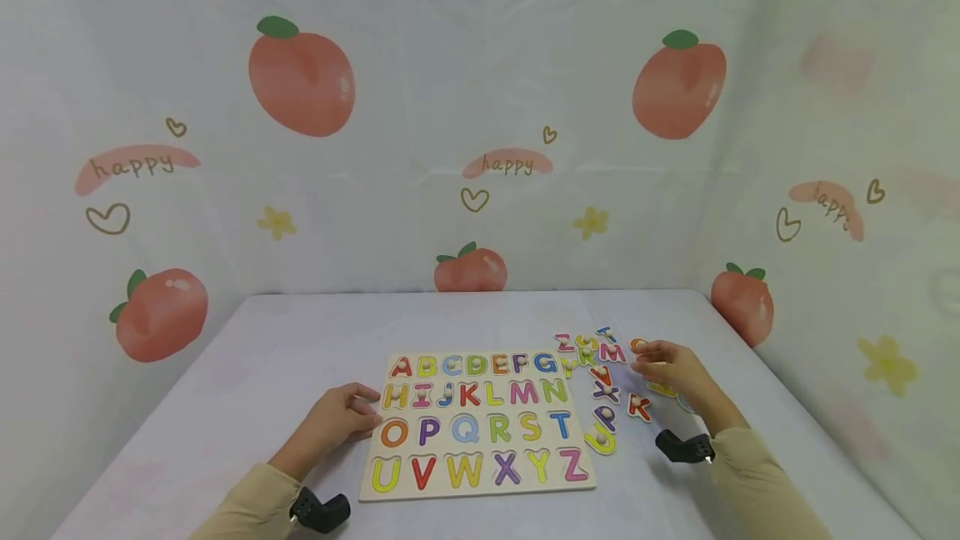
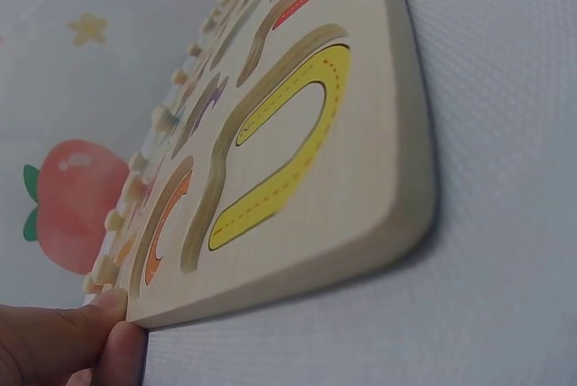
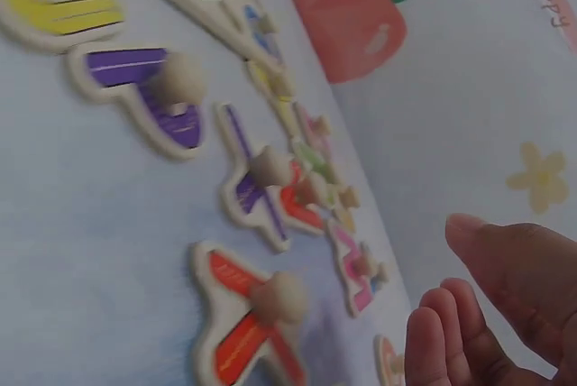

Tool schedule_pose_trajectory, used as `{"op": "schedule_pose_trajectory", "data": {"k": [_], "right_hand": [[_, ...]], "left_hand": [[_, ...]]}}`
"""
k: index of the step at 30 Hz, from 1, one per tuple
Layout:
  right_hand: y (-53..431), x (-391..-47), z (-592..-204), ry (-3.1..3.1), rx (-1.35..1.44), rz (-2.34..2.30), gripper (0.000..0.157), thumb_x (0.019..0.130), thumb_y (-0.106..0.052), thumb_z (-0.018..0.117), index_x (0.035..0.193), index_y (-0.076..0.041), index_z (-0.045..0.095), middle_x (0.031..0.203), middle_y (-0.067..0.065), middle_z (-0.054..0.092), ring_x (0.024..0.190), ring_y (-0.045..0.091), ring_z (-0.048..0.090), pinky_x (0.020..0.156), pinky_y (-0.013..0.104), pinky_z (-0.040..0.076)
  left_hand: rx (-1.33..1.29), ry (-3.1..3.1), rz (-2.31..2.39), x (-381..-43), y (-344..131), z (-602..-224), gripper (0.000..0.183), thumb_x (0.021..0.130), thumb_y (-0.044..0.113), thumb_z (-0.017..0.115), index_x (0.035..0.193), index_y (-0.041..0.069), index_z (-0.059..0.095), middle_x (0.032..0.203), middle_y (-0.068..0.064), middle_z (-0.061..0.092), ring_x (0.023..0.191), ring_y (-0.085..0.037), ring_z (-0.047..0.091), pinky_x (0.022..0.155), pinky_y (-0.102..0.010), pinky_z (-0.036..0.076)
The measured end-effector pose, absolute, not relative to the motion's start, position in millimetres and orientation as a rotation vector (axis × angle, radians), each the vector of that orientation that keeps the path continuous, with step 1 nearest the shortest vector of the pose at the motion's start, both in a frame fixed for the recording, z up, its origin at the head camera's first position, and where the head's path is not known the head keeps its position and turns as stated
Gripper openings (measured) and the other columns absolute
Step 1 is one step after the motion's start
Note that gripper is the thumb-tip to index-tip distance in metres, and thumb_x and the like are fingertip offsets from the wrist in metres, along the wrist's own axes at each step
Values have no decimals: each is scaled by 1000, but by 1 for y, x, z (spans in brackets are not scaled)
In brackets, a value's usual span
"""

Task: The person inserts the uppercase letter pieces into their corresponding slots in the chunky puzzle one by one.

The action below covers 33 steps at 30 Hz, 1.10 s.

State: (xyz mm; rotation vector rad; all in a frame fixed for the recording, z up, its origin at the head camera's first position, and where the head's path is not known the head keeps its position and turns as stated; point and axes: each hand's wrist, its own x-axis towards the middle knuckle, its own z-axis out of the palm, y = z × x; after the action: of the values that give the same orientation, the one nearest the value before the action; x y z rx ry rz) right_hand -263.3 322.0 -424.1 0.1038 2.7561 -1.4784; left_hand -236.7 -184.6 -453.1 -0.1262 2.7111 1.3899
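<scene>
Now the board [image 1: 442, 447] is touched at its left edge by the relaxed left hand [image 1: 337, 419], while beside it on the desk [image 1: 300, 340] knobbed letters [image 1: 638, 407] are best pinched squarely by the wide-parted right hand [image 1: 677, 369].

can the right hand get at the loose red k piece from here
Probably yes: the right hand looks empty, and the red K piece lies close by, its knob facing up and nothing covering it.
</scene>
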Motion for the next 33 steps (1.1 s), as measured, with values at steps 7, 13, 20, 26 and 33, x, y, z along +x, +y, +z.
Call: {"op": "schedule_pose_trajectory", "data": {"k": [7, 13, 20, 26, 33], "right_hand": [[325, -245, -435, 2730, 37, -1380, 37, 85, -14, 72, 115, 5, 62, 97, 9, 64, 83, 16, 59, 70, 27, 52], [321, -238, -445, 2699, 62, -1349, 26, 80, -6, 74, 104, 3, 66, 84, 4, 62, 73, 15, 57, 65, 26, 50], [316, -238, -450, 2751, 113, -1318, 22, 80, -5, 75, 98, 3, 66, 79, 4, 61, 71, 16, 54, 62, 25, 49], [310, -236, -447, 2779, 155, -1269, 16, 82, -6, 73, 94, 1, 66, 76, 4, 61, 69, 16, 53, 61, 26, 47], [306, -233, -443, 2799, 161, -1247, 14, 83, -6, 73, 94, 2, 67, 74, 2, 61, 68, 15, 53, 61, 27, 47]], "left_hand": [[-122, 2715, 1392, -236, -184, -452, 36, 81, 5, 74, 114, -3, 61, 80, -6, 63, 68, -14, 57, 61, -25, 52], [-131, 2723, 1377, -236, -184, -452, 36, 81, 6, 74, 114, -2, 61, 80, -5, 63, 68, -14, 57, 61, -25, 51], [-127, 2717, 1385, -237, -184, -452, 37, 80, 5, 74, 114, -3, 61, 81, -5, 64, 68, -14, 58, 61, -26, 52], [-132, 2723, 1379, -237, -184, -451, 38, 80, 6, 74, 115, -3, 61, 82, -5, 64, 69, -14, 58, 61, -26, 52], [-139, 2717, 1371, -236, -184, -451, 38, 80, 6, 75, 115, -2, 61, 82, -5, 64, 70, -14, 57, 61, -26, 52]]}}
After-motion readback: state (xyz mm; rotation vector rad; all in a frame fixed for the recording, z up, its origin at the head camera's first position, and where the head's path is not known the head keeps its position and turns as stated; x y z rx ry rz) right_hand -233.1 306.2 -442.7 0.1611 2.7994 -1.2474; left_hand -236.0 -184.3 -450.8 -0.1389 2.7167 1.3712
